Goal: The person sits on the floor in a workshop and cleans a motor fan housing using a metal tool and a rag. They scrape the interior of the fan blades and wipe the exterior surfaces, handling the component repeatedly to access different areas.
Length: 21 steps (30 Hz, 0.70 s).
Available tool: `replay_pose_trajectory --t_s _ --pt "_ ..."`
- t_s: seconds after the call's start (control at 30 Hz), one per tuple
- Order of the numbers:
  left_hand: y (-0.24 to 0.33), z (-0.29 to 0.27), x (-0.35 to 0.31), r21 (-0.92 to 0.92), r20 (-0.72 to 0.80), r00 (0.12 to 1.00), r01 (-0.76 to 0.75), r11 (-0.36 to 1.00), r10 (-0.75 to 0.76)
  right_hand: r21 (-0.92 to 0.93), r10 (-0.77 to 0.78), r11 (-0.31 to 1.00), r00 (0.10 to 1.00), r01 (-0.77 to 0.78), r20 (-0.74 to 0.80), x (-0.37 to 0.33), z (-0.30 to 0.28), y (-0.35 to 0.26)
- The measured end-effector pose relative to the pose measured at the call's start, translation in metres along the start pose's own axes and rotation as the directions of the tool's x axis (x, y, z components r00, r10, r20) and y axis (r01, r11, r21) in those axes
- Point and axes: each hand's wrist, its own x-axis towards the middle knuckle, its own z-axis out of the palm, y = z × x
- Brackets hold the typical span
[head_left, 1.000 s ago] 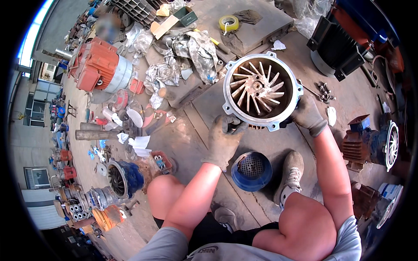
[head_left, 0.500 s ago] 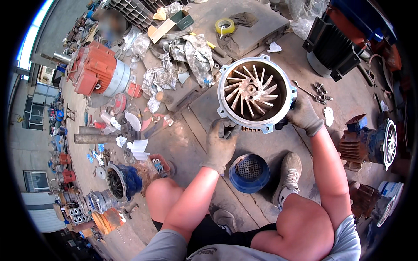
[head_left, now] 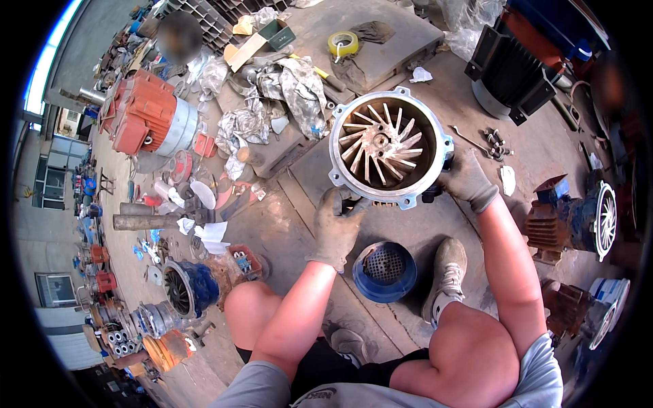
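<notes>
An electric motor [head_left: 435, 153] stands with its open end facing up between my hands. Inside its silvery flanged rim sits a fan impeller [head_left: 381, 141] with pale, rusty blades. My left hand [head_left: 337, 231], in a dirty grey work glove, has its fingers curled at the near left edge of the flange. My right hand [head_left: 471, 180], gloved alike, grips the motor's right side by a dark fitting; its fingertips are partly hidden. Closer to me, between my feet, a blue round fan cover [head_left: 360, 280] with a perforated grid lies on the floor.
Bolts [head_left: 498, 144] and a thin rod-like tool [head_left: 471, 139] lie right of the motor. A large black motor [head_left: 510, 71] stands at far right, a red-orange motor [head_left: 153, 112] at left. Dirty rags [head_left: 292, 88] and a yellow tape roll [head_left: 342, 45] lie beyond. Another finned motor [head_left: 197, 285] is beside my left knee.
The whole scene shifts slightly left in the picture, as the view turns a little. Both hands keep their places at the motor, and its impeller looks much the same.
</notes>
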Motion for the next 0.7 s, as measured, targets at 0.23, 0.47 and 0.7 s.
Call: replay_pose_trajectory --t_s 0.23,0.47,0.7 --pt "0.001 0.000 -0.002 0.047 -0.006 1.000 -0.010 0.999 0.010 -0.009 -0.018 1.000 1.000 0.018 0.009 0.000 0.000 0.000" --pt "0.010 0.001 -0.003 0.039 -0.015 0.999 -0.043 0.998 0.044 0.031 0.073 0.997 0.997 -0.073 -0.001 -0.002 -0.001 -0.010" --pt "0.010 -0.001 -0.001 0.077 -0.002 1.000 0.000 0.997 0.000 -0.029 -0.035 0.999 0.999 0.035 -0.021 0.001 0.002 0.004"
